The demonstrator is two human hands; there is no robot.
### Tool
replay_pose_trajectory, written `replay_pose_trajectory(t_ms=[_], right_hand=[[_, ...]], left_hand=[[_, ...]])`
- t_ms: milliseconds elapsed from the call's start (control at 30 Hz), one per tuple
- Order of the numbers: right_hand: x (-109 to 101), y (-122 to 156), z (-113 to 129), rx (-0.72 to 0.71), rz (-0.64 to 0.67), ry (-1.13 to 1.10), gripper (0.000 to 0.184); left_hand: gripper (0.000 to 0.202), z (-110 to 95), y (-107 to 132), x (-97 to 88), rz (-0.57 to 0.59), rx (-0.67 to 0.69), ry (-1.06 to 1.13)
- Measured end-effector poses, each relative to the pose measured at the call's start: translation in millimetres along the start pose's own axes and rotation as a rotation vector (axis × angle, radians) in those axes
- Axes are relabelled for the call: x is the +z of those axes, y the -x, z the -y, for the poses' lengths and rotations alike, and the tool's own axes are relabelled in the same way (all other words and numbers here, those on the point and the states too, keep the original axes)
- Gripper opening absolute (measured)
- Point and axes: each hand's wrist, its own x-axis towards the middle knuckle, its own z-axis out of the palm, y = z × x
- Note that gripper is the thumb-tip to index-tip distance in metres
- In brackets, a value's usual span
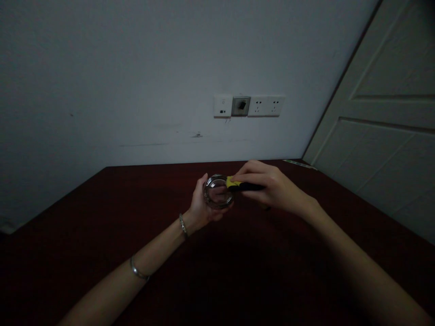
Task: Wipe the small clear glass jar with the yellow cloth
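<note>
My left hand (200, 203) is closed around a round, clear glass dish (216, 192), its thumb along the left side and its fingers underneath. The fingers show through the glass, and the dish is tilted so its round face points toward me. From the right, my right hand (261, 181) grips a small yellow-and-black pad (234, 184) between thumb and fingers. The pad's yellow end meets the upper right of the dish's rim. Whether it is a sponge or a folded cloth is too dark to tell. Both hands are above the dark red tabletop (152, 190).
A pale wall rises behind the tabletop, with a row of white sockets (266, 106) and a grey switch plate (241, 106). A white panelled door (384, 113) stands on the right. Near the back right edge lies a thin light strip (299, 164).
</note>
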Motion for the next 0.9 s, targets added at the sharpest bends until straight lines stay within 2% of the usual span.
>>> replay_pose_trajectory(t_ms=[167, 333, 500, 633, 767, 900], right_hand=[[2, 1, 2, -0.024, 0.073, 0.137, 0.026], [-1, -1, 10, -0.038, 0.111, 0.191, 0.026], [2, -6, 22, -0.076, 0.145, 0.259, 0.019], [10, -9, 28, -0.177, 0.103, 0.277, 0.019], [20, -9, 32, -0.236, 0.057, 0.284, 0.023], [31, -11, 37, -0.304, 0.009, 0.327, 0.025]], left_hand=[[0.069, 0, -1, 4.0, -0.040, 0.010, 0.032], [0.067, -2, -1, 4.7, 0.036, 0.021, 0.080], [0.056, -6, -5, 1.2, -0.051, 0.082, 0.204], [0.055, -8, -9, 2.3, -0.083, 0.141, 0.264], [0.059, -11, -9, 11.6, -0.120, 0.175, 0.256], [0.064, -14, -9, 13.2, -0.145, 0.166, 0.206]])
